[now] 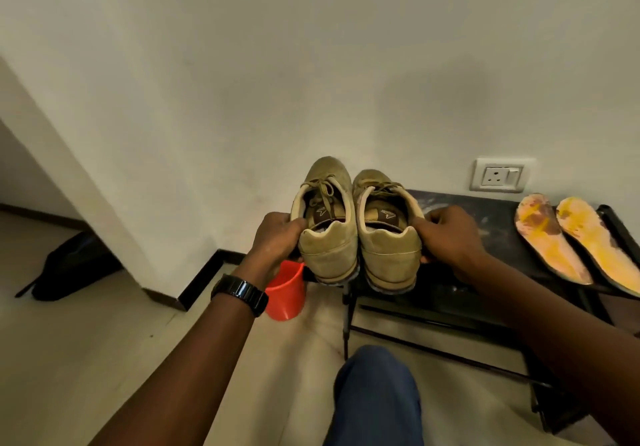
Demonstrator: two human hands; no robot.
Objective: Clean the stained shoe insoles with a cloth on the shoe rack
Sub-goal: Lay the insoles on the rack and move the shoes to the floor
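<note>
Two tan suede shoes stand side by side, heels toward me, at the left end of the black shoe rack (485,217). My left hand (277,237) grips the left shoe (329,248) at its heel side. My right hand (450,237) grips the right shoe (388,251) at its outer heel. Two stained yellow-orange insoles lie on the rack's right end, one (550,237) beside the other (599,241). No cloth is visible.
An orange plastic cup (285,293) sits on the floor under my left wrist. A wall socket (500,175) is above the rack. A black bag (72,265) lies on the floor at left. My knee (377,397) is in front of the rack.
</note>
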